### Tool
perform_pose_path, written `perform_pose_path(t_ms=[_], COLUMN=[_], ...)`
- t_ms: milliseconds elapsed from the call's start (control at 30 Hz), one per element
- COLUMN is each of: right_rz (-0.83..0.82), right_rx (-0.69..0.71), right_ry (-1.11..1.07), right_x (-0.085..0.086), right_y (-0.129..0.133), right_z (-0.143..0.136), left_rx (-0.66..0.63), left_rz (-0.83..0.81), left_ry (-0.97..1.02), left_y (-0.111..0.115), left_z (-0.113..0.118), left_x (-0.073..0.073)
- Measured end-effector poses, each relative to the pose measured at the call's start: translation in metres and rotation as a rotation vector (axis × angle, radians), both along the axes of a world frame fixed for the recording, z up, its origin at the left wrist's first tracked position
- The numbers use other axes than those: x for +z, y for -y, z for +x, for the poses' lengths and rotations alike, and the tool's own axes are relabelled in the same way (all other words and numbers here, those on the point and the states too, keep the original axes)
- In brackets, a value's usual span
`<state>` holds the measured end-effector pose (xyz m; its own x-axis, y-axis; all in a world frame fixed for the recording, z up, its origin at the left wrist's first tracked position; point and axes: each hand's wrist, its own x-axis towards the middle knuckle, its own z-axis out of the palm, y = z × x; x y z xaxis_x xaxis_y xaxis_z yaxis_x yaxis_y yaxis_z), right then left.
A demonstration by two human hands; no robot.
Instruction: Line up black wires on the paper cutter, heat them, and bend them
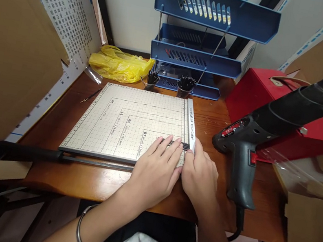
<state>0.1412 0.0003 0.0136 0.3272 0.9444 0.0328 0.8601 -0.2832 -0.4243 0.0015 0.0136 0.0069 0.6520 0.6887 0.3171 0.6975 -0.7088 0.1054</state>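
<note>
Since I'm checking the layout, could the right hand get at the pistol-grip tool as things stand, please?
Probably yes: only desk shows between the right hand and the tool, though that hand would first have to leave the cutter.

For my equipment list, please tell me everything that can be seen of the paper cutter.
The paper cutter lies flat on the wooden table. Its cream board carries a dotted grid, black scales and size marks including B5. A pale, metal-looking rail printed "Paper Cutter" borders its right side. A dark arm runs along the near edge, its black handle reaching left. The left hand lies flat over thin black pieces on the board; the right hand is against the rail's near end.
</note>
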Motion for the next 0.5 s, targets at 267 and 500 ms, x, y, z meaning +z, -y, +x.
perform_pose_path(t_ms=[267, 500], right_rz=[-0.017, -0.014], right_rx=[-0.015, -0.019], right_ry=[0.005, 0.022], right_x=[0.0041, 0.0041], right_y=[0.0011, 0.0005], right_z=[-0.0034, -0.0038], left_rx=[-0.014, -0.036], left_rz=[-0.036, -0.089], left_ry=[-0.011, -0.015], left_y=[-0.0009, -0.0032], left_z=[-0.003, -0.0044], left_x=[0.0004, 0.0021])
